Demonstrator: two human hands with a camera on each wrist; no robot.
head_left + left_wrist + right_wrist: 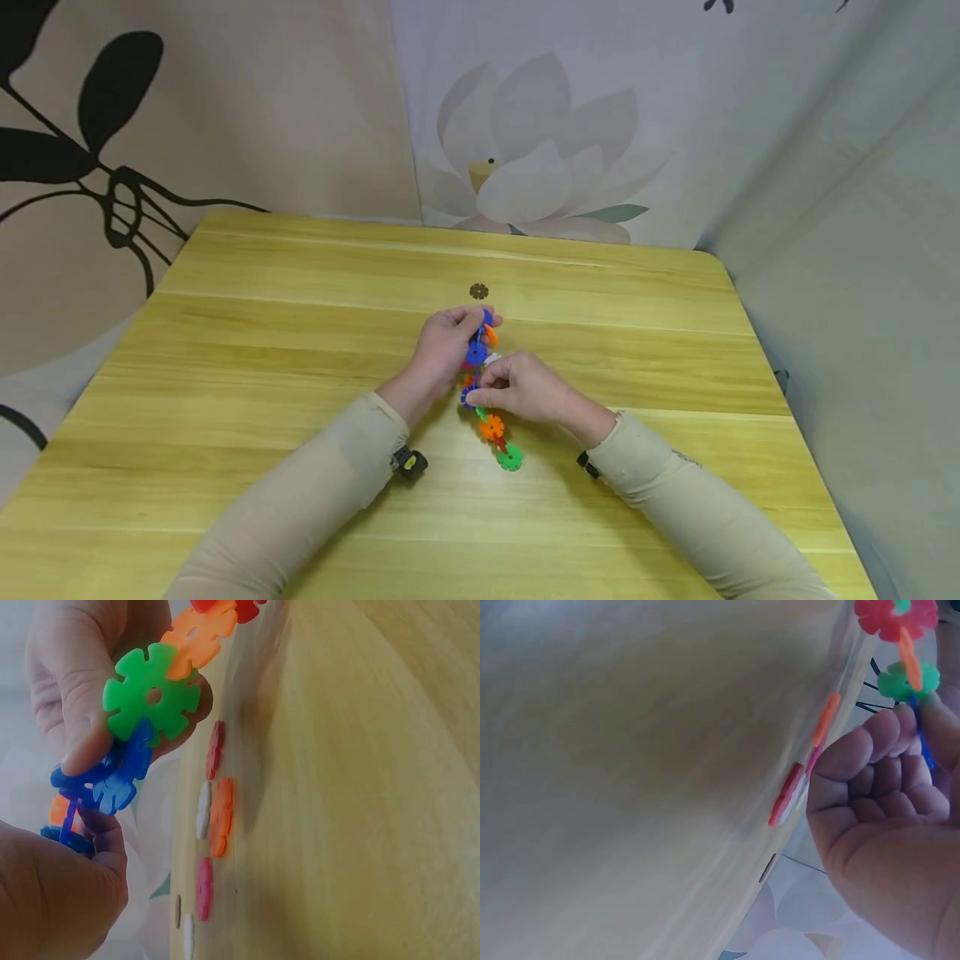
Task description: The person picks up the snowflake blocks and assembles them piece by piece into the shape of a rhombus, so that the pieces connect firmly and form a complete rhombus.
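Note:
A chain of flower-shaped notched plastic discs [492,427] hangs between and below both hands, with blue, orange, green and red pieces slotted together. My left hand [442,346] grips its far end, where blue discs [476,353] and an orange one show. Nearer to me, my right hand [528,387] pinches a blue disc between thumb and fingers, just above a green disc [152,694]. In the right wrist view the right hand's [885,787] other fingers are curled in. The chain ends in a green disc [510,457]. Fingers partly hide the joints between blue discs.
Loose discs lie on the wooden table [300,358] under and beyond the hands: orange [222,817], pink [204,889], red [215,750] and white ones. Farther back lies a brown disc [478,291]. A patterned curtain [555,125] hangs behind the table.

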